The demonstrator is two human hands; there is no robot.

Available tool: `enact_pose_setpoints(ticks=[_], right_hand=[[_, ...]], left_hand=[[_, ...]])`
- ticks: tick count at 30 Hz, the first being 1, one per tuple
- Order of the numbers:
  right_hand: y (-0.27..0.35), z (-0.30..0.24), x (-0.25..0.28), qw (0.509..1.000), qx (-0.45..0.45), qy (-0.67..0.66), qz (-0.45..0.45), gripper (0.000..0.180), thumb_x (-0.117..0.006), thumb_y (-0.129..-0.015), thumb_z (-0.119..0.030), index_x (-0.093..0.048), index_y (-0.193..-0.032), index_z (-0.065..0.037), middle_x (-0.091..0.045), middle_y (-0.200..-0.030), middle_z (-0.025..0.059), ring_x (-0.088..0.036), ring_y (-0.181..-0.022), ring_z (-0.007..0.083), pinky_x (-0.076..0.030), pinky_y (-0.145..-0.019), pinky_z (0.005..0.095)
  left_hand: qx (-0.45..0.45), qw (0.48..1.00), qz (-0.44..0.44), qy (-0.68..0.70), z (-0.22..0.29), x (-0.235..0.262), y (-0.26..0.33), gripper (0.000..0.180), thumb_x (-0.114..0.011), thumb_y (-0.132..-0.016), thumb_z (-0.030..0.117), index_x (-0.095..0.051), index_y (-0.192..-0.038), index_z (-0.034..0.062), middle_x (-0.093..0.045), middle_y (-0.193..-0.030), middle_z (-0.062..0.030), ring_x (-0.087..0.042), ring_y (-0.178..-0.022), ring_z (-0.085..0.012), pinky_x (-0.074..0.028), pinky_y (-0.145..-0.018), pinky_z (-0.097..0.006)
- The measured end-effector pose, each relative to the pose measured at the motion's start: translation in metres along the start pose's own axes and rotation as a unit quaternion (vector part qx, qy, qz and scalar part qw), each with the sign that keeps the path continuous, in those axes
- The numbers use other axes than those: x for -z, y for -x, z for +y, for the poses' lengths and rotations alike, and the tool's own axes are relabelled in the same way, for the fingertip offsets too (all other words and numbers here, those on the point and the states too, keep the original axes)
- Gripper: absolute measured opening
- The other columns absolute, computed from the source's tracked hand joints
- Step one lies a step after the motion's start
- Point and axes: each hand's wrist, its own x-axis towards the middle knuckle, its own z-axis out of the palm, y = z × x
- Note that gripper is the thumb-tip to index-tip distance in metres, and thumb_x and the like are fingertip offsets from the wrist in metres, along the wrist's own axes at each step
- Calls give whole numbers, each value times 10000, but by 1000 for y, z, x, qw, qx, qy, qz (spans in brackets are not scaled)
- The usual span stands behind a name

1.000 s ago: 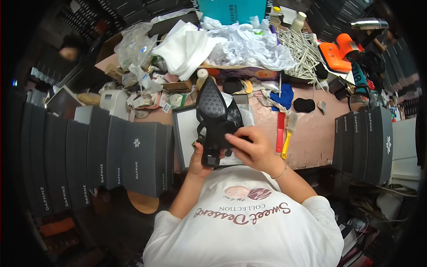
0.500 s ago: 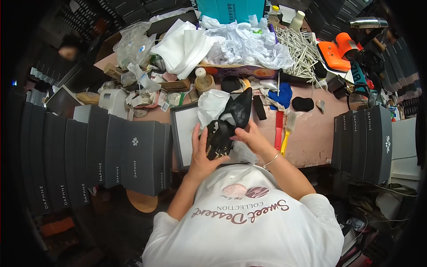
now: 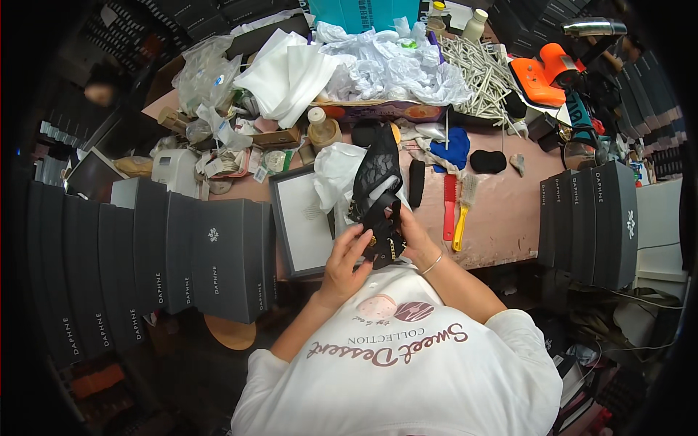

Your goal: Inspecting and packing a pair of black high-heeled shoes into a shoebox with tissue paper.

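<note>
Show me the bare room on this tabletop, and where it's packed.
Largest bare patch: pink tabletop between the yellow-handled brush and the right-hand gray shoeboxes. A narrow strip lies between the red brush and oblong black object. Crowded: back, under crumpled white wrapping and white sticks; middle, around the black lace shoe.

A red brush [image 3: 450, 207] and a yellow-handled brush [image 3: 463, 211] lie toward the front edge of a pink worktop [image 3: 502, 218], a blue cloth [image 3: 455, 150] behind them.
</note>
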Motion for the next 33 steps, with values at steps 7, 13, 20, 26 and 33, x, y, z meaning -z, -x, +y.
enact_pose_setpoints(ticks=[7,13,20,26,33], right_hand=[[8,-10,-3,995,45,85,10,249,-517,-947,-221,-557,-1112,-39,-636,-1016,72,-650,-893,152,-552,-756,292],[16,2,-27,975,-4,222,31,274,-497,-951,-154,-535,-1183,-12,-624,-1001,46,-616,-869,102,-518,-731,231],[17,1,-33,930,51,364,7,346,-501,-920,-110,-481,-1252,-16,-589,-901,14,-545,-777,62,-468,-680,206],[24,-6,-33,903,11,429,-12,424,-527,-908,-78,-447,-1324,-60,-523,-819,-36,-465,-701,24,-401,-604,182],[23,-2,-28,873,32,487,5,338,-555,-886,-118,-491,-1208,-35,-458,-691,-49,-420,-619,41,-361,-552,201]], left_hand=[[80,987,-3,141,-6,23,-6,631,-609,-742,-45,-428,-1345,-16,-466,-1301,-169,-564,-1088,-252,-458,-935,-354],[203,973,-4,107,-12,36,-66,750,-702,-800,90,-295,-1419,-25,-483,-1263,-185,-548,-1102,-246,-501,-849,-348],[172,985,-12,32,-22,31,-64,891,-768,-747,105,-231,-1451,4,-481,-1238,-209,-588,-1033,-286,-521,-831,-358],[110,992,-55,25,-34,46,-53,761,-681,-801,50,-269,-1438,-4,-505,-1210,-192,-589,-1008,-276,-493,-835,-331],[61,998,11,-32,-23,28,-60,826,-681,-812,71,-184,-1468,-2,-431,-1353,-225,-476,-1227,-329,-399,-1008,-366]])
